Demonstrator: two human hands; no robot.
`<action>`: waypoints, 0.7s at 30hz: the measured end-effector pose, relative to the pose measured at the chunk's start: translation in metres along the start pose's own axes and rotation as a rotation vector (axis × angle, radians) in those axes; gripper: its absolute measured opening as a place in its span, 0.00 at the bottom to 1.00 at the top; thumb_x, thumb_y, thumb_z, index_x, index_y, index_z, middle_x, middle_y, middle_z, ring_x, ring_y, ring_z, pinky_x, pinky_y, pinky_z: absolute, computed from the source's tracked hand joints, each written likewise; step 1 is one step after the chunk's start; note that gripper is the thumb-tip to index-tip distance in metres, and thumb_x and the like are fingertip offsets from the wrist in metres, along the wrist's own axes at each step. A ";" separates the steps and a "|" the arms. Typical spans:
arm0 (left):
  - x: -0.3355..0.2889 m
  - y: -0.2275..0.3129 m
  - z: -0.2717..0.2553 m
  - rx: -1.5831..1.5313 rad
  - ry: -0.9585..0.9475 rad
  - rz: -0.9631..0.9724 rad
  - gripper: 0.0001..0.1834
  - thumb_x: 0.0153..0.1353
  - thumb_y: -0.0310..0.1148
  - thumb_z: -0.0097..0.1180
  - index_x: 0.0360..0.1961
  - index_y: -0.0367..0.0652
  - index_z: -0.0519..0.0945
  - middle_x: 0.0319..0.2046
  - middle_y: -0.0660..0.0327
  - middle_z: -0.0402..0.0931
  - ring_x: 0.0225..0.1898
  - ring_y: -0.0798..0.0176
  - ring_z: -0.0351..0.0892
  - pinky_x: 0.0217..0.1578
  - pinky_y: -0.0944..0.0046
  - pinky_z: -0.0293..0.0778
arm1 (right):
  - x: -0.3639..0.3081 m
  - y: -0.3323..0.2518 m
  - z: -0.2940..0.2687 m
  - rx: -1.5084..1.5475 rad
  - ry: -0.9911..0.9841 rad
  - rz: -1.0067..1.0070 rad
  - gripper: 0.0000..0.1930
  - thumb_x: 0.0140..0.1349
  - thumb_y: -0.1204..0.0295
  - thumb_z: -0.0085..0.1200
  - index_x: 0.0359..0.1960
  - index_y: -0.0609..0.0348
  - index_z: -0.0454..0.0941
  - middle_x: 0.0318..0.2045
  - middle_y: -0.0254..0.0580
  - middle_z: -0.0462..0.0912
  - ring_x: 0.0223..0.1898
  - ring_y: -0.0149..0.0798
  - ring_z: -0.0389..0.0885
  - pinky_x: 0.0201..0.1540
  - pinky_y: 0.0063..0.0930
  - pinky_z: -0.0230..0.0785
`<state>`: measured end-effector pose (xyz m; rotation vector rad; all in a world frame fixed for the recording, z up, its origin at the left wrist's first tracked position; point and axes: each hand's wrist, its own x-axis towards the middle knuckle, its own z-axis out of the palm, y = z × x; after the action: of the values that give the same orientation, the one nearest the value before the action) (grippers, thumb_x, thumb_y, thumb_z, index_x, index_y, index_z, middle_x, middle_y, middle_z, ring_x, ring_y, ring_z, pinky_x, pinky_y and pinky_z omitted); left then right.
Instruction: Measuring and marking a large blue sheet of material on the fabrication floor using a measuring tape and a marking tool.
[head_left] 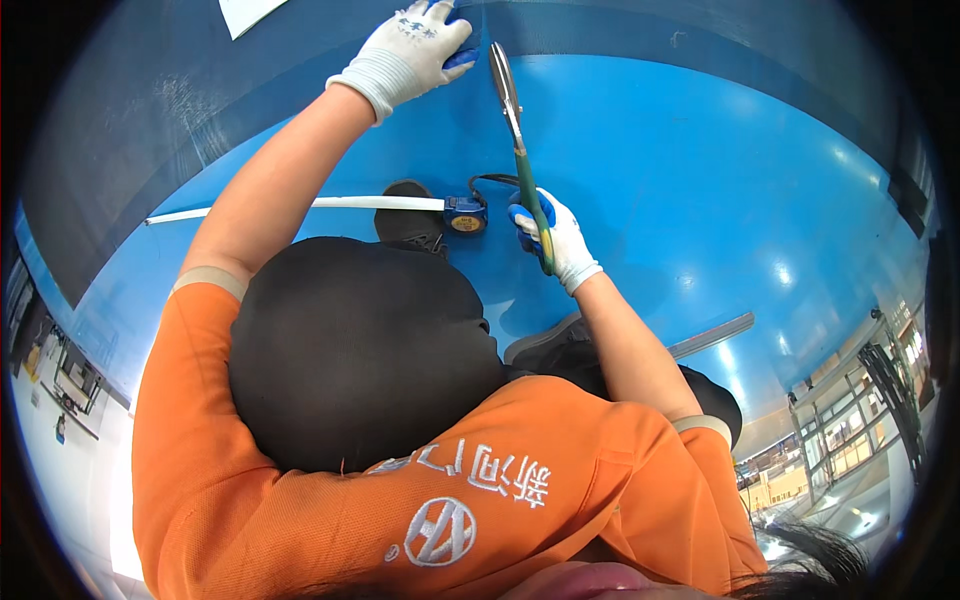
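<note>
Metal snips [510,95] with green handles rise from my right hand [560,240], which wears a white glove with blue-coated fingers and is closed round the handles. The blades point away from me and look closed. My left hand [415,55], gloved the same way, rests at the dark blue sheet [310,75] near the top edge. Its thumb and fingers are apart, with nothing visible in them; some fingertips are cut off by the frame. A blue tape measure [465,214] lies to the left of my right hand, its white blade [380,203] drawn out leftward beneath my left forearm.
Below the dark sheet spreads a glossy bright blue surface [660,200]. My shoe [405,210] stands beside the tape measure. A grey metal strip [712,335] lies right of my right forearm. White paper [245,12] sits at the top left. Racks [850,430] stand far right.
</note>
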<state>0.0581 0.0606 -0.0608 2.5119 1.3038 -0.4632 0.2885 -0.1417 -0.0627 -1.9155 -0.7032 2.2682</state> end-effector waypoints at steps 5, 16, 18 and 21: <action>-0.003 0.002 0.035 0.062 0.174 0.053 0.24 0.58 0.47 0.57 0.48 0.40 0.74 0.61 0.44 0.68 0.61 0.40 0.68 0.61 0.50 0.65 | 0.011 0.011 0.007 0.145 -0.034 -0.092 0.18 0.64 0.61 0.60 0.52 0.53 0.74 0.30 0.31 0.75 0.27 0.27 0.69 0.32 0.22 0.65; -0.003 0.003 0.048 0.169 0.147 -0.018 0.10 0.69 0.44 0.52 0.46 0.54 0.76 0.63 0.50 0.69 0.65 0.44 0.68 0.62 0.55 0.70 | 0.013 -0.012 0.009 0.138 -0.015 -0.083 0.19 0.64 0.62 0.60 0.53 0.55 0.73 0.28 0.31 0.73 0.25 0.26 0.68 0.28 0.22 0.63; -0.003 0.002 0.050 0.173 0.156 -0.013 0.10 0.69 0.43 0.52 0.47 0.54 0.76 0.63 0.50 0.69 0.65 0.44 0.68 0.62 0.55 0.70 | 0.017 -0.013 0.010 0.185 -0.019 -0.084 0.20 0.64 0.62 0.60 0.53 0.55 0.73 0.27 0.31 0.73 0.24 0.27 0.68 0.28 0.22 0.62; -0.003 0.002 0.051 0.170 0.153 -0.011 0.11 0.69 0.43 0.52 0.47 0.54 0.76 0.63 0.50 0.69 0.65 0.44 0.68 0.62 0.55 0.70 | 0.025 -0.012 0.009 0.224 -0.031 -0.088 0.20 0.64 0.62 0.60 0.53 0.56 0.73 0.27 0.31 0.73 0.24 0.27 0.68 0.27 0.22 0.62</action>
<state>0.0499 0.0378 -0.1057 2.7289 1.3873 -0.4066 0.2720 -0.1248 -0.0793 -1.7179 -0.5009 2.2210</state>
